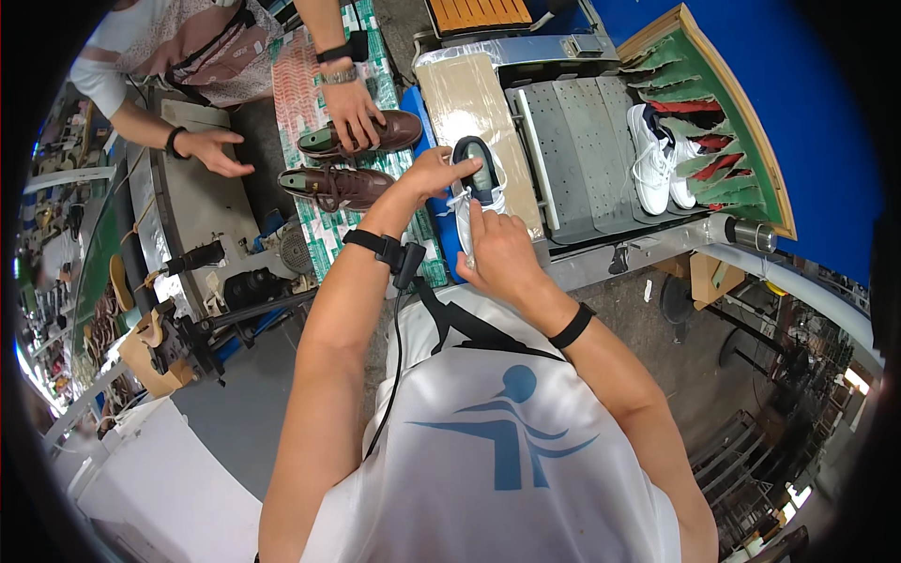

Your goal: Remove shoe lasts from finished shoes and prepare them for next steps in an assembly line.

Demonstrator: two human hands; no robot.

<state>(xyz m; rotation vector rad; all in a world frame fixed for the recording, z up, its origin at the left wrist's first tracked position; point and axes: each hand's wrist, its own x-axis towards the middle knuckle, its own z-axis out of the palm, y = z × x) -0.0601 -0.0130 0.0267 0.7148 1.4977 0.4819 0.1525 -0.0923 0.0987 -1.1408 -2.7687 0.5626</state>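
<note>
A white lace-up sneaker point(496, 201) with a dark padded collar is held low in front of me, its heel end away from me and its toe toward my body. My left hand point(439, 174) grips it by the left side of the collar, the thumb reaching over the opening. Around the toe part is my right hand point(509, 251), thumb on the left side and forefinger laid along the front near the laces. My fingers and palm hide much of the toe. Loose white laces show at the sneaker's left side.
Beyond the sneaker is a tan-topped bench end point(460, 89). A grey slatted conveyor point(582, 131) carries white sneakers point(649, 159) beside a torn green curtain point(723, 122). At left, a co-worker's hand point(355, 113) touches one of two brown shoes point(343, 188) on a patterned surface.
</note>
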